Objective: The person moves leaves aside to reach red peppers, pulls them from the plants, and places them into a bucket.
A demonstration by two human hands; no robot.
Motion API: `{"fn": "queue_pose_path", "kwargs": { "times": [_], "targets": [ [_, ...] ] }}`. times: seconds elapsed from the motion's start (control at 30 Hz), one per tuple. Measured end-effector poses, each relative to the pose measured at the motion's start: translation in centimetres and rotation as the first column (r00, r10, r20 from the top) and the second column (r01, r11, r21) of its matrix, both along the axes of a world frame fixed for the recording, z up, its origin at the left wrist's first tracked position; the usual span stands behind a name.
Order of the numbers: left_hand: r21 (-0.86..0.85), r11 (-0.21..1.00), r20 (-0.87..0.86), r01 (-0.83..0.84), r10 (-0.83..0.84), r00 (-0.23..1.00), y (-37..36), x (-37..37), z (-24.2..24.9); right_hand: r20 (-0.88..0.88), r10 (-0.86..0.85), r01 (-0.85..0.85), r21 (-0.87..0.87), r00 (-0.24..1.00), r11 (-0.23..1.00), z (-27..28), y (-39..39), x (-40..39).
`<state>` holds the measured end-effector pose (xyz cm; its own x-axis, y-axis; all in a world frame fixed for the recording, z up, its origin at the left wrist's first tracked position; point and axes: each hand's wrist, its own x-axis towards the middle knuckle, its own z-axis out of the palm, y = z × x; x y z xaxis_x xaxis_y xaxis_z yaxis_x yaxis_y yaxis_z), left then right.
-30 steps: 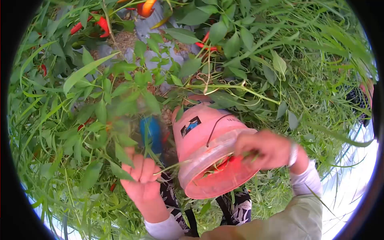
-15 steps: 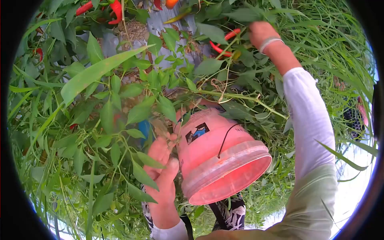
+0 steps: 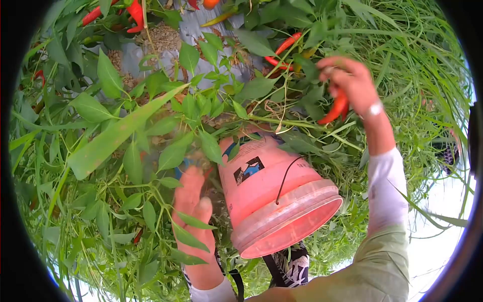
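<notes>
Place: an outdoor chili field.
Plants: leafy pepper bushes [image 3: 191, 105] bearing red chilies [image 3: 282, 45].
Ground: mulch sheeting [image 3: 196, 32], tall grass [image 3: 417, 65].
Gear: pink bucket [image 3: 271, 196].

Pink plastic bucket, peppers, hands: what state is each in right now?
Pink plastic bucket: tipped, mouth toward the camera, wire handle hanging slack.
Right hand: closed around red chili peppers.
Left hand: fingers spread open among green leaves, beside the bucket.
Red chili pepper on the plant: unpicked.

Bright, even daylight; heavy fisheye curvature, black vignette corners, blown-out white lower right, soft near leaves.
</notes>
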<state>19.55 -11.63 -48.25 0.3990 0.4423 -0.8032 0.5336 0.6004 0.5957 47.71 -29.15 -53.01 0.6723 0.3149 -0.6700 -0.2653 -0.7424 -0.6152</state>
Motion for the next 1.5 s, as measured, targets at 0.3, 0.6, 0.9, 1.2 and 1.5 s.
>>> {"fn": "queue_pose_path", "kwargs": {
  "times": [0.3, 0.6, 0.9, 1.2, 1.5],
  "targets": [
    [-0.057, 0.998, 0.011, 0.017, -0.017, 1.0, 0.2, 0.4, -0.1, -0.129, -0.498, 0.456, -0.26, 0.857, 0.851, -11.5, -3.0, 0.2],
    [-0.071, 0.997, 0.016, 0.007, -0.006, 1.0, -0.7, 1.0, 0.1, -0.153, -0.83, 0.84, 0.0, 0.536, 0.542, -15.0, -3.4, 0.5],
    [-0.134, 0.991, 0.049, 0.003, 0.003, 0.999, -2.3, 0.9, -0.2, -0.229, -0.854, 0.867, -0.068, 0.467, 0.493, -14.9, -2.4, -0.3],
    [-0.131, 0.991, 0.014, -0.012, 0.014, 1.0, -1.8, 0.7, 0.1, -0.142, -0.89, 0.901, 0.052, 0.434, 0.431, -12.6, -10.5, 1.3],
    [-0.268, 0.96, 0.071, -0.076, 0.098, 0.993, -2.5, 1.1, 0.0, -0.484, -0.465, 0.656, 0.668, 0.742, 0.351, 1.2, -18.2, 4.4]
  ]
}}
